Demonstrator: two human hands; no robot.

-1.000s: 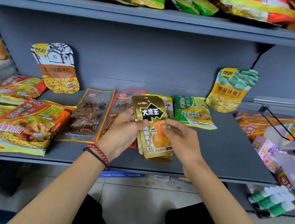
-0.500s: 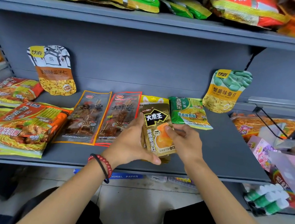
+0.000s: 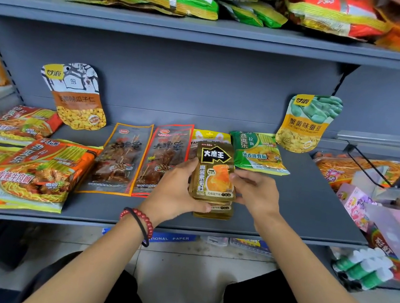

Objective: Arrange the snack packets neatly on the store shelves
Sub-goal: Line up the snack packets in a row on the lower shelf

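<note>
**Gold packets held in both hands over the middle shelf**

A small stack of gold snack packets (image 3: 213, 176) sits upright-facing between the two hands, low over the grey middle shelf (image 3: 301, 209), near its front edge and roughly at its centre. The top packet shows black-and-white lettering and an orange picture; the edges of others peek out beneath it. The left hand (image 3: 177, 194) grips the stack's left side, its thumb curled along the lower edge. The right hand (image 3: 256, 194) holds the right side with curled fingers. A red bead bracelet (image 3: 142, 217) and a dark band circle the left wrist.

Just left of the stack lie two long skewer packets (image 3: 121, 158) side by side, flat on the shelf. Behind the stack a yellow packet (image 3: 211, 136) is partly hidden. A green noodle packet (image 3: 258, 151) lies just right of that. Two pouches lean against the back panel: a bean pouch (image 3: 305, 122) at right, a seed pouch (image 3: 78, 98) at left. Orange noodle packets (image 3: 37, 169) are piled at the shelf's left end. The upper shelf (image 3: 211, 29) carries a heap of green, yellow and red bags.
</note>
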